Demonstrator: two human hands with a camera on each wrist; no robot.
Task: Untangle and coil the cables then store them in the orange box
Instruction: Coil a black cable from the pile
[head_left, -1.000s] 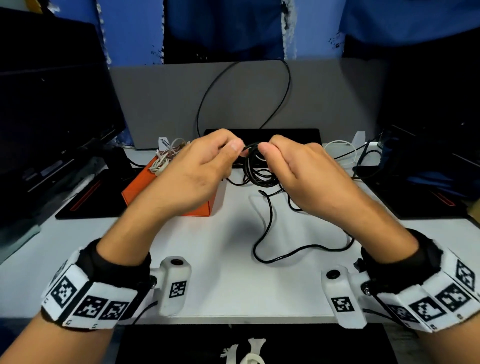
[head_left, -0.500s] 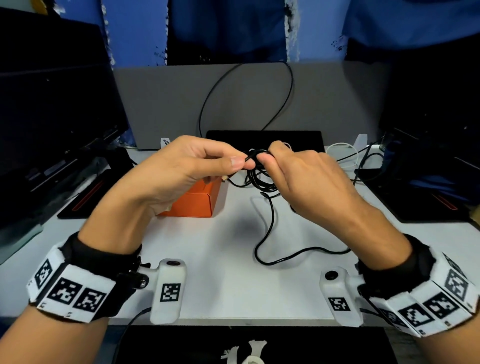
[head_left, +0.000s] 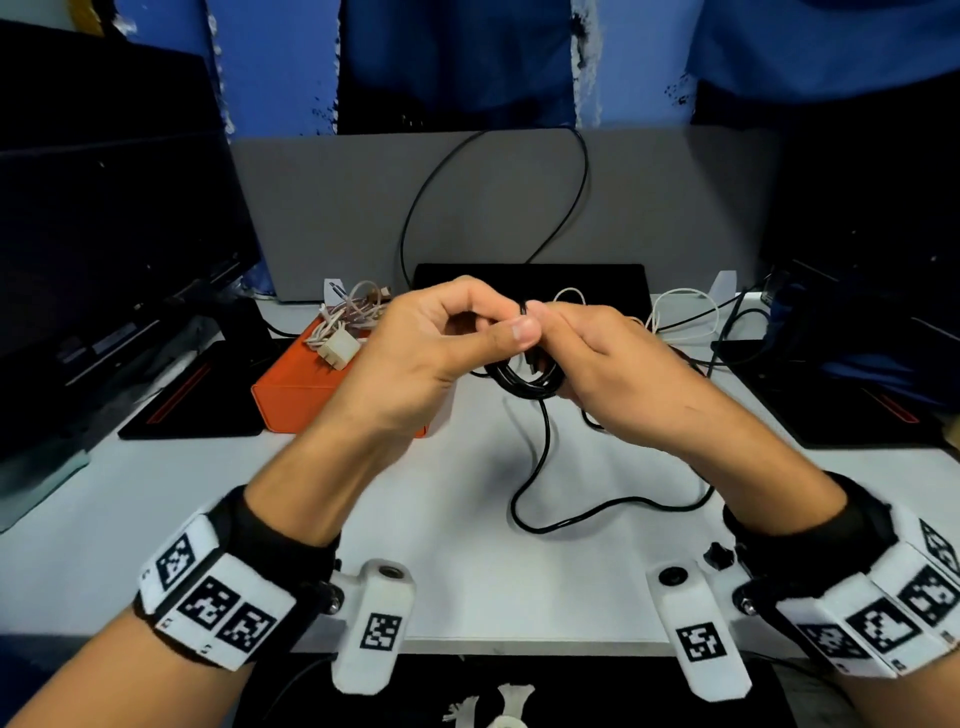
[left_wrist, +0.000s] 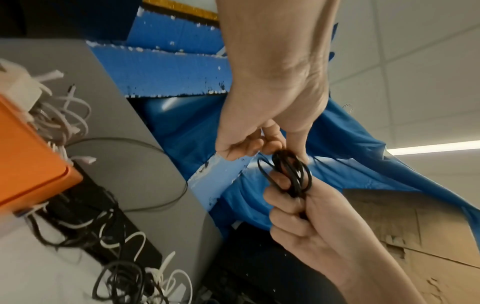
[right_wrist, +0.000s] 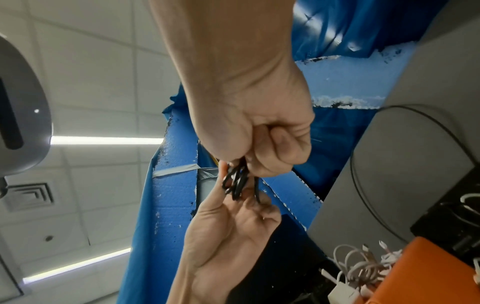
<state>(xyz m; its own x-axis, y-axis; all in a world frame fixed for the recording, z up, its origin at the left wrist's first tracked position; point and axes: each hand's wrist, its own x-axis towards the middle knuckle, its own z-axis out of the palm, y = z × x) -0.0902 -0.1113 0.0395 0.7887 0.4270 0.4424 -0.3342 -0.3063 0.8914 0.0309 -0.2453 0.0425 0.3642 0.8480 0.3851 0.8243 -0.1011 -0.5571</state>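
Head view: both hands (head_left: 498, 358) pinch black cable (head_left: 527, 384).

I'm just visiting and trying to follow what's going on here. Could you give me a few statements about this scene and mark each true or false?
1. Both hands hold the black cable. True.
2. The orange box is empty. False: white cables lie in it.
3. The whole black cable is coiled. False: a loose length trails on the table.
4. The left hand rests flat on the table. False: it is raised, pinching the cable beside the right hand.
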